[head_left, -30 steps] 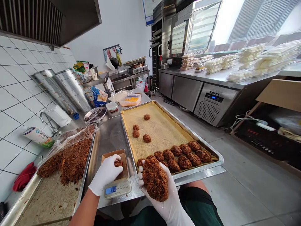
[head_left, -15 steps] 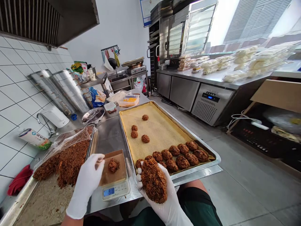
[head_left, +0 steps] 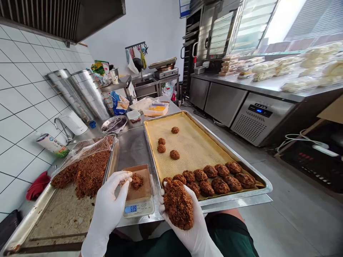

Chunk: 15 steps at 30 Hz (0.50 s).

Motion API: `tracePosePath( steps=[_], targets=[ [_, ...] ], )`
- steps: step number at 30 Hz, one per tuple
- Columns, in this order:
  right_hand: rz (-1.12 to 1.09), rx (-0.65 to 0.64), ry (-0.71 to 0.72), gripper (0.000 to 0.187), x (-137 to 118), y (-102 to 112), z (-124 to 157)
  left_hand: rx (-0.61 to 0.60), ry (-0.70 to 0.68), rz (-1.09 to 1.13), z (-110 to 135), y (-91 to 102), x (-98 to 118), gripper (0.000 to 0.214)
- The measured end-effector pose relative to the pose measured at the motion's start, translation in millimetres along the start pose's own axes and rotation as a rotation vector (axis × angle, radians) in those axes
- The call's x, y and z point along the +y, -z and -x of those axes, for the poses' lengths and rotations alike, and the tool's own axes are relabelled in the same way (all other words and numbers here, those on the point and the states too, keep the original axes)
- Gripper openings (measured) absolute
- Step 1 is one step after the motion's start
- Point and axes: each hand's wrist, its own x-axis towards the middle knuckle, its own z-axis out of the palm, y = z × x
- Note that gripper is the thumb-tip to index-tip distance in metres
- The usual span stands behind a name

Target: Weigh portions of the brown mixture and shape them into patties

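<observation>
My right hand (head_left: 194,228), in a white glove, cups a large lump of brown shredded mixture (head_left: 178,204) at the counter's front edge. My left hand (head_left: 109,205), also gloved, hovers just left of a small digital scale (head_left: 138,207), its fingertips pinched together near the brown paper tray (head_left: 142,191) on the scale. A small portion of mixture (head_left: 137,180) lies on that paper tray. Whether anything sits between the pinched fingertips is too small to make out.
A baking tray (head_left: 241,159) with a yellow mat holds several round brown portions (head_left: 214,177). A steel tray (head_left: 53,221) at left carries a heap of the same mixture (head_left: 88,171). Tiled wall, tap (head_left: 63,127) and containers lie behind; steel counters and an oven stand right.
My left hand lifted off the portion on the scale, swung out left, then came back close to the paper tray. The scale reading changed. The right hand kept holding its lump.
</observation>
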Motion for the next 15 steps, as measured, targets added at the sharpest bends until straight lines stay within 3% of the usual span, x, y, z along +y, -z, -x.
tracePosePath(
  steps=[5,15],
  targets=[
    [0.025,0.036,0.024,0.031,1.1,-3.5,0.4,-0.038,-0.012,-0.017,4.9,-4.1,8.7,0.021],
    [0.06,0.032,0.062,0.037,2.4,-0.8,4.4,-0.284,-0.076,-0.001,27.6,-32.1,37.5,0.016]
  ],
)
